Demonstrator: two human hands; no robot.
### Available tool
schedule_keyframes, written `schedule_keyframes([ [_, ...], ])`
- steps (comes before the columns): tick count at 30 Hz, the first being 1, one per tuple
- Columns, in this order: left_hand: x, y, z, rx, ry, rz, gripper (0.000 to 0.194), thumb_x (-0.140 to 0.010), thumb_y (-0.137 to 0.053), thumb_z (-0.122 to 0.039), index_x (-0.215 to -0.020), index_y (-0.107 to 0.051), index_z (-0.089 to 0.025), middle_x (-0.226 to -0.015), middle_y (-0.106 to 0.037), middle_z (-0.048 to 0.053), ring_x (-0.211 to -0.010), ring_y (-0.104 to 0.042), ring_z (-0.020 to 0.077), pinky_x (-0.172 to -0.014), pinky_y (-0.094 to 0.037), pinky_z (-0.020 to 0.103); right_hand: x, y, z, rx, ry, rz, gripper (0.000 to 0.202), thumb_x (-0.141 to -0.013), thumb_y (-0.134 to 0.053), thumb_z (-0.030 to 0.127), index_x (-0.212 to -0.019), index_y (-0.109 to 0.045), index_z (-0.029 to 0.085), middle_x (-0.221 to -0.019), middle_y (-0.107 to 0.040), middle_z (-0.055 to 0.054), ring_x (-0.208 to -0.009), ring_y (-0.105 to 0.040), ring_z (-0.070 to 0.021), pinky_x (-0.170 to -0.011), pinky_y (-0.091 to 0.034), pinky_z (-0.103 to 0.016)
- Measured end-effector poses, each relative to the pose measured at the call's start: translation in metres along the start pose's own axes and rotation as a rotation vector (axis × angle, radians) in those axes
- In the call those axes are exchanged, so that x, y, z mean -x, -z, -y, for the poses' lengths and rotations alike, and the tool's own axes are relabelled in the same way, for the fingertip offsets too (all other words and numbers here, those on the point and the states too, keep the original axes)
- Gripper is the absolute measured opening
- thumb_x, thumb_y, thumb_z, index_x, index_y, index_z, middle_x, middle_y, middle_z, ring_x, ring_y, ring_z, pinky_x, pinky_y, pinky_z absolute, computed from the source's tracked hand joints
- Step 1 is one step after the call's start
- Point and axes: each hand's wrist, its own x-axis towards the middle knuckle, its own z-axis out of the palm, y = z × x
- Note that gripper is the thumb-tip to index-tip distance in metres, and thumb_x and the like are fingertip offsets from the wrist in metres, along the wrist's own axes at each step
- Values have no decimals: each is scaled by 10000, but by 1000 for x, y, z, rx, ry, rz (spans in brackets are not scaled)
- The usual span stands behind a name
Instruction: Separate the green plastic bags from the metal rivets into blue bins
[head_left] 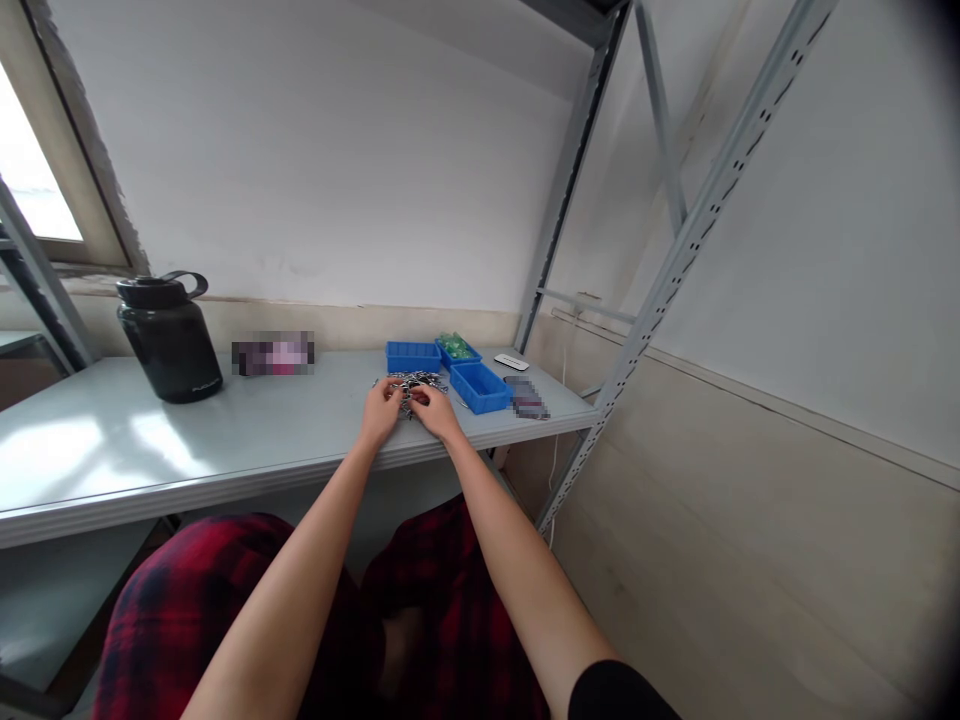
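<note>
A pile of small black and silver pieces (pixel 429 380) lies on the grey shelf top (pixel 300 425), close to its front edge. My left hand (pixel 381 408) is at the pile's left side, its fingers curled inward at the small pieces. Facing it from the right, my right hand (pixel 436 412) has its thumb and fingers pinched together beside the same pile. What either hand holds is too small to make out. Behind the pile stands a blue bin (pixel 413 357). Another blue bin (pixel 481 388) is to the right, and a third blue bin holds green pieces (pixel 456 346).
A large dark bottle (pixel 171 340) stands at the left, with a blurred pinkish item (pixel 274 354) beside it. At the right lie a white flat object (pixel 511 362) and a blurred item (pixel 527 397). A metal upright (pixel 675 270) rises at the shelf's right end.
</note>
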Motion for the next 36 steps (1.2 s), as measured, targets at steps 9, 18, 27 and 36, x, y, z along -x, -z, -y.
schedule_keyframes([
  [9, -1, 0, 2, -21, 3, 1, 304, -787, -544, -298, -1026, -661, -151, -766, -667, 52, -655, -616, 185, -669, -493, 316, 2, -2, 4, 252, 94, 102, 270, -802, -615, 107, -1035, -726, 186, -1072, -720, -85, -1025, -629, -229, -931, -473, -354],
  [18, -1, -1, 2, -12, 17, 2, 285, -775, -535, -261, -1004, -662, -149, -762, -665, 52, -656, -615, 183, -669, -489, 313, -3, -6, -8, 191, 66, -29, 352, -769, -513, 14, -1002, -716, 183, -1006, -715, -63, -923, -635, -184, -928, -480, -330],
  [27, -1, 0, 0, -67, -22, 25, 264, -780, -512, -259, -951, -684, -154, -769, -680, 57, -683, -618, 196, -697, -499, 331, -1, -3, -9, 100, 84, -168, 307, -814, -465, 63, -1005, -678, 176, -1086, -656, -78, -1012, -606, -183, -980, -458, -348],
  [36, 5, 1, -14, -116, -82, 113, 237, -786, -582, -279, -917, -747, -171, -974, -753, 107, -910, -683, 262, -924, -497, 421, -5, -1, -12, -187, 61, -111, 223, -817, -531, 149, -1000, -657, 177, -1099, -681, -77, -1003, -650, -170, -950, -494, -325],
])
